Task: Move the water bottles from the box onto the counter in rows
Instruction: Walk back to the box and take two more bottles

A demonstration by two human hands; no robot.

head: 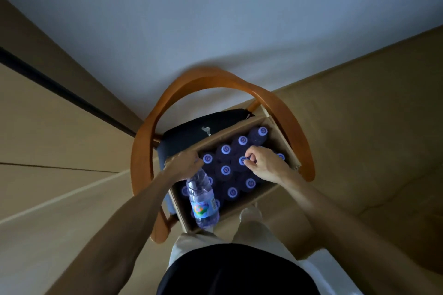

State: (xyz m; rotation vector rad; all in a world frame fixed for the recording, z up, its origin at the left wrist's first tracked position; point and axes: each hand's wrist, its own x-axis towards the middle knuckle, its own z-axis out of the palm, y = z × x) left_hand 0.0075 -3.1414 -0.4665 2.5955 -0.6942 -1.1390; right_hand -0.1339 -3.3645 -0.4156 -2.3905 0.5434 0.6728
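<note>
An open cardboard box [280,141] sits on a chair and holds several upright water bottles [225,150] with pale blue caps. My left hand [184,165] grips the neck of one clear water bottle [202,201] lifted out at the box's near left corner; its labelled body hangs toward me. My right hand [266,164] is over the middle of the box, its fingertips pinching the cap of a standing bottle [242,160]. No counter is in view.
The box rests on a dark blue seat [189,136] of a wooden chair with a curved orange-brown backrest [211,79]. A white wall rises behind it. Beige floor lies on both sides. My legs stand right in front of the chair.
</note>
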